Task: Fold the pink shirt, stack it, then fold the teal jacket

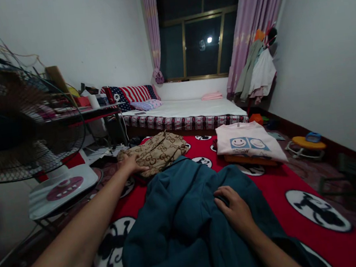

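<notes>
A dark teal garment [182, 219] lies spread over the red blanket [269, 187] in front of me. My right hand [234, 209] rests flat on top of it, fingers slightly curled into the cloth. My left hand [132, 163] is stretched far out to the left and lies on the near edge of a tan patterned garment [159, 151], fingers closed over the fabric. A folded pale pink T-shirt [247, 142] with smiley faces sits to the right of it, untouched.
A standing fan [17, 123] fills the left side, its white base [61, 189] near my left arm. A low bed [188, 112] runs under the window at the back. A small yellow stool [305, 143] and hanging clothes [260, 75] are on the right.
</notes>
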### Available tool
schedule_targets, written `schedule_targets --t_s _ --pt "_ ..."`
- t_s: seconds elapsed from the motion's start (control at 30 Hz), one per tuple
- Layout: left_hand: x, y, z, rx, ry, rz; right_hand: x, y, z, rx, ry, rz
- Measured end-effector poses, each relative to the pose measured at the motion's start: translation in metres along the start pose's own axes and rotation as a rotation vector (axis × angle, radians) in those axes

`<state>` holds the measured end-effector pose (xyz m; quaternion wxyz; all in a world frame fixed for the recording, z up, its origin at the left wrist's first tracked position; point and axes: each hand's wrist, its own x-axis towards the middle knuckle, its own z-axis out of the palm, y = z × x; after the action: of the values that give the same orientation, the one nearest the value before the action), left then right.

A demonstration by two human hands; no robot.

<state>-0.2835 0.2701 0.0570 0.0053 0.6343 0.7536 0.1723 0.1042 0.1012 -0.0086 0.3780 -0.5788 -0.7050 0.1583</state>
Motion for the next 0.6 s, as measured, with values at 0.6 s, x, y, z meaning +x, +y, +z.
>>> schedule_targets --t_s 0.6 --pt "-0.017 0.004 -0.085 -0.289 0.642 -0.081 -0.004 0.000 -0.003 0.078 0.001 -0.030"
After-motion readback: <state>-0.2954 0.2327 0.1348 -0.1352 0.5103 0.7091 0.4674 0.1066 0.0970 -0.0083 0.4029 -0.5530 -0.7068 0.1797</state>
